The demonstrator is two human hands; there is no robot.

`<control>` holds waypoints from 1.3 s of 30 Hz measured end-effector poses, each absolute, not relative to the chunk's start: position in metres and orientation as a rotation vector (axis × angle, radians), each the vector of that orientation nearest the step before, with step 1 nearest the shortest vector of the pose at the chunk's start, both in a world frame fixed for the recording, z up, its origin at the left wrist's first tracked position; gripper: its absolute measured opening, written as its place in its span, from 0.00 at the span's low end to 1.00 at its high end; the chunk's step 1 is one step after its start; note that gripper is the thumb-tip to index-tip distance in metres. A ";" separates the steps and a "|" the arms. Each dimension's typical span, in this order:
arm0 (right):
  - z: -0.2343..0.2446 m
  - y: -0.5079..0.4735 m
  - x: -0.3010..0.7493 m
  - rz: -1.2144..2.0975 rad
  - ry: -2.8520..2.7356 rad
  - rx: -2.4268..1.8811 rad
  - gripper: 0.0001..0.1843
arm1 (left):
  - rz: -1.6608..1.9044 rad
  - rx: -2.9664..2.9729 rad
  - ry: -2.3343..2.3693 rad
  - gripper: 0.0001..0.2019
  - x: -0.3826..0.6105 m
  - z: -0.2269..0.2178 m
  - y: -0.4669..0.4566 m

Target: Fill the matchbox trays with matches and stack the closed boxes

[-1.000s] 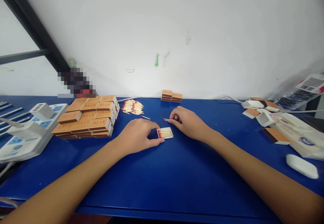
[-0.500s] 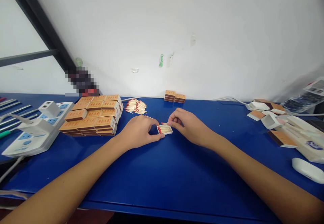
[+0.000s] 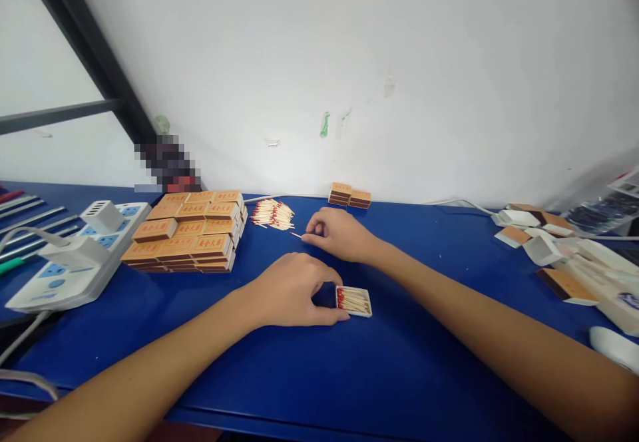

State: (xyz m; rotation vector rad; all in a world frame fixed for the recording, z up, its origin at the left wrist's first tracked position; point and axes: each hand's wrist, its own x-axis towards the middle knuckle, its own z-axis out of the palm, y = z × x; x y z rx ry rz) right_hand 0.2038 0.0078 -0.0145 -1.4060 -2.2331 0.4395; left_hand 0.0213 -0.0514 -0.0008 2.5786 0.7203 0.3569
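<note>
My left hand (image 3: 292,290) rests on the blue table (image 3: 349,369) with thumb and fingers curled round the left end of a small white matchbox tray (image 3: 354,301) full of red-tipped matches. My right hand (image 3: 338,232) reaches farther back, fingers pinched on a single loose match (image 3: 295,234) lying on the table. Just beyond it lies a loose pile of matches (image 3: 272,214).
A stacked block of orange matchboxes (image 3: 187,230) stands at the left, with white power strips (image 3: 70,255) beside it. Two small matchbox stacks (image 3: 350,195) sit by the wall. Empty sleeves and trays (image 3: 544,245) and a white case (image 3: 616,347) lie at the right.
My right hand left the tray and reached back left to a loose match. The tray under my left hand now sits nearer to me; the camera shifted too.
</note>
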 end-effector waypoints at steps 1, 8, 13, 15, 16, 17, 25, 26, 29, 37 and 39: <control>-0.017 0.012 0.195 0.410 -2.257 -1.436 0.07 | 0.349 2.575 0.725 0.14 0.022 -0.001 -0.052; -0.024 0.025 0.167 0.349 -2.358 -1.342 0.06 | 0.332 2.582 0.750 0.16 0.019 -0.005 -0.049; -0.028 0.031 0.150 0.300 -2.382 -1.294 0.05 | 0.331 2.613 0.748 0.17 0.019 -0.009 -0.049; -0.028 0.032 0.144 0.274 -2.398 -1.306 0.05 | 0.340 2.647 0.738 0.17 0.019 -0.009 -0.048; -0.028 0.033 0.141 0.262 -2.401 -1.311 0.05 | 0.341 2.662 0.733 0.17 0.019 -0.009 -0.048; -0.028 0.034 0.140 0.250 -2.399 -1.310 0.04 | 0.338 2.674 0.731 0.17 0.019 -0.009 -0.048; -0.034 0.041 0.137 0.214 -2.420 -1.320 0.04 | 0.313 2.727 0.723 0.16 0.018 -0.007 -0.047; -0.034 0.041 0.137 0.213 -2.420 -1.326 0.04 | 0.313 2.732 0.721 0.16 0.017 -0.007 -0.047; -0.034 0.040 0.137 0.166 -2.430 -1.323 0.05 | 0.319 2.742 0.708 0.16 0.017 -0.007 -0.047; -0.033 0.042 0.138 0.152 -2.452 -1.307 0.03 | 0.354 2.745 0.694 0.15 0.017 -0.008 -0.046; -0.033 0.043 0.140 0.168 -2.446 -1.299 0.03 | 0.358 2.733 0.694 0.15 0.017 -0.008 -0.046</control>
